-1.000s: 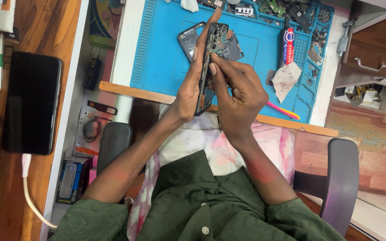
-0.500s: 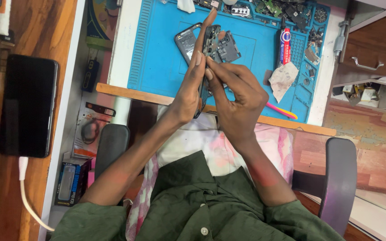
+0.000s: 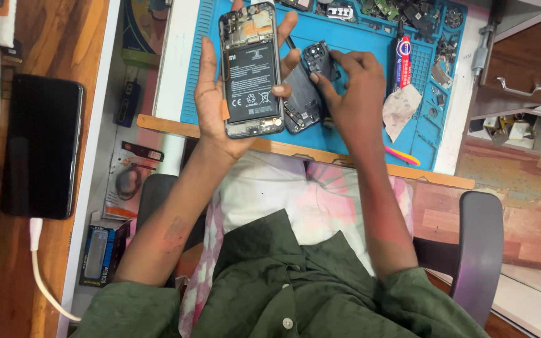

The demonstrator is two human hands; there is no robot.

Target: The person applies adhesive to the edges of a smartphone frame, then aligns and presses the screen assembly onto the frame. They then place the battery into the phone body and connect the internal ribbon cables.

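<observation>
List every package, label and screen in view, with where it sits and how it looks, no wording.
Battery label: black rectangle with white print, inside the opened phone held in the left hand.
Dark phone screen: black, unlit, on the wooden surface at left, white cable plugged in.
Small boxed package: dark with blue, lower left.
Flat printed packet: pale, dark ring pictured, above that box.
Tube: red and blue, on the blue mat.
</observation>
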